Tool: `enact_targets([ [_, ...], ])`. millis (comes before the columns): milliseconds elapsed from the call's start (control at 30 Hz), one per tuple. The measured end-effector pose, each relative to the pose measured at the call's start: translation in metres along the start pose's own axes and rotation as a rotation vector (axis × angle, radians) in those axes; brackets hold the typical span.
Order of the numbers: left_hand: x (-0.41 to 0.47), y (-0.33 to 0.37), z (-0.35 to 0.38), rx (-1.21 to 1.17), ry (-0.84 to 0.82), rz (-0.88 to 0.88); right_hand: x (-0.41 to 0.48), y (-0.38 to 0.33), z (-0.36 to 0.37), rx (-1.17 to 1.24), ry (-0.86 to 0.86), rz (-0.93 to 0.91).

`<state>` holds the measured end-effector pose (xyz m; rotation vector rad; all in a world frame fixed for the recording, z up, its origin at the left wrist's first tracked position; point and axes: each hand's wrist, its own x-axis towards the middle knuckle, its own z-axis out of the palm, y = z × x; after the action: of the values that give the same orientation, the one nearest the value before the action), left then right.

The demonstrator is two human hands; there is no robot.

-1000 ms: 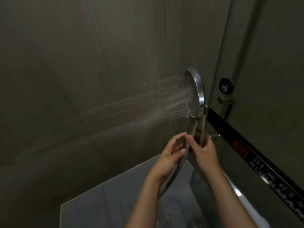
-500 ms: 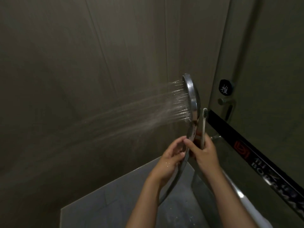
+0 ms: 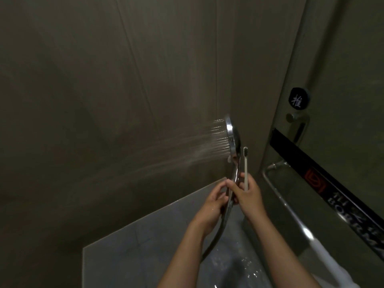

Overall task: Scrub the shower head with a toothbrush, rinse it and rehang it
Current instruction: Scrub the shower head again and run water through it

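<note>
Our left hand and right hand curl their fingers around the handle of the shower head, which stands just above them, spraying water leftward. The right fingers also clamp an upright toothbrush.

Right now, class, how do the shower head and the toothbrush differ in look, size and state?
The shower head is shiny chrome with a broad round disc; the toothbrush is a slim pale stick with a small dark tip. The shower head sprays water leftward; the toothbrush stands outside the spray. The left hand grips the shower head's handle; the right hand holds the toothbrush. Both stand upright, side by side.
</note>
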<state>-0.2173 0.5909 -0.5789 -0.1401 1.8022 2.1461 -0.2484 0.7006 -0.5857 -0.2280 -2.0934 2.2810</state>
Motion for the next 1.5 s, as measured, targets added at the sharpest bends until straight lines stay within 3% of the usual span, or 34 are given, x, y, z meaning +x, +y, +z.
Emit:
enact_targets([
  [333,-0.007,-0.047,-0.007,0.023,0.108,-0.165,-0.018,0.055,0.003,-0.045,0.004,0.177],
  [733,-0.024,-0.077,0.007,0.04,0.146,-0.275,-0.037,0.093,-0.015,-0.151,0.079,0.225],
  [1033,-0.017,-0.072,0.014,0.096,0.218,-0.21,-0.027,0.077,-0.018,-0.049,-0.007,0.171],
  [1500,-0.008,-0.033,-0.001,-0.066,0.289,0.014,-0.001,0.028,0.017,-0.058,-0.118,-0.036],
])
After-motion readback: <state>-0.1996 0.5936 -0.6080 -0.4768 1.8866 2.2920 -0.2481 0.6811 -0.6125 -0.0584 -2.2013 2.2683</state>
